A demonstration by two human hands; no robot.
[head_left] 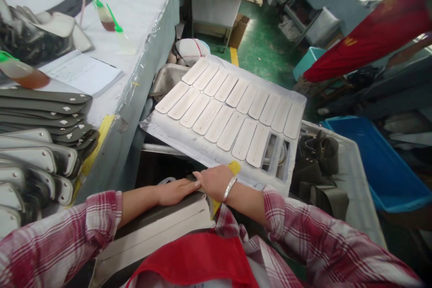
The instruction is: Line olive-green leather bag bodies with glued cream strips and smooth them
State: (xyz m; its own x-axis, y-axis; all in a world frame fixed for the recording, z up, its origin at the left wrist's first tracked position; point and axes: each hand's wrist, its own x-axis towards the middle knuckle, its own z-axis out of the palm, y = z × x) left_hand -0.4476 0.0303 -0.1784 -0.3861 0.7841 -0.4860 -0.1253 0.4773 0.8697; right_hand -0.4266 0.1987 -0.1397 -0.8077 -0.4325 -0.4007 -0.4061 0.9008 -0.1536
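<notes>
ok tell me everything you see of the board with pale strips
The board is flat and whitish, its edges wrinkled like film. Two rows of pale, round-cornered strips cover most; openings at right show things beneath. It lies aslant, partly hiding a pale tub; whether the right hand touches it is unclear.

Palm of left hand [173, 191]: hidden. Fingertips of right hand [214, 182]: mostly hidden. Yellow item [235, 167]: partly covered by right hand. Notebook [86, 72]: handwriting too small to read. Red cloth [374, 22]: cut off at top and right edges, marking blurred. Red apron [195, 258]: cut off at bottom edge.
</notes>
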